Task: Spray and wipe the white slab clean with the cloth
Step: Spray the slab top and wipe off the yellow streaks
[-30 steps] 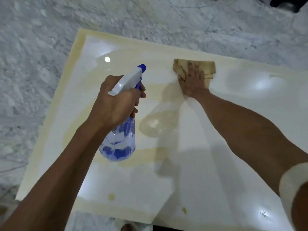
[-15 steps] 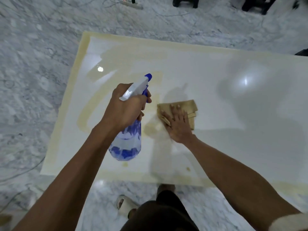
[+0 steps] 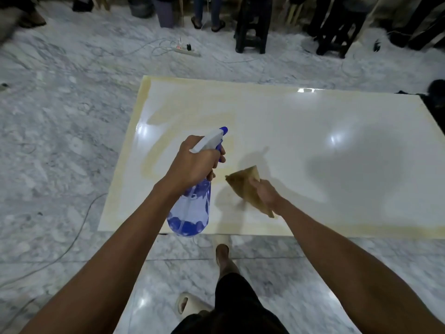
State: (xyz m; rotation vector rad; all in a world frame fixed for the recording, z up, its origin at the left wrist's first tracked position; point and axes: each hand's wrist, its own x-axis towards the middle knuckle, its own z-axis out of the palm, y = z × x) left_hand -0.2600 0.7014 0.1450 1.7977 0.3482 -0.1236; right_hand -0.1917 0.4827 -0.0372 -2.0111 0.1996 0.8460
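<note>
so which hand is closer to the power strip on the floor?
Left. The left hand, gripping the spray bottle, is over the slab's left part, more directly below the power strip. The right hand, holding the cloth, sits lower and further right.

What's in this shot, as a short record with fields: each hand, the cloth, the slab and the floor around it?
left hand: grips the spray bottle, nozzle aimed away over the slab
right hand: holds the tan cloth near the slab's near edge
slab: white, glossy, with yellowish smears on its left part and along its edges
floor: grey marble; power strip and cables beyond the slab
</note>
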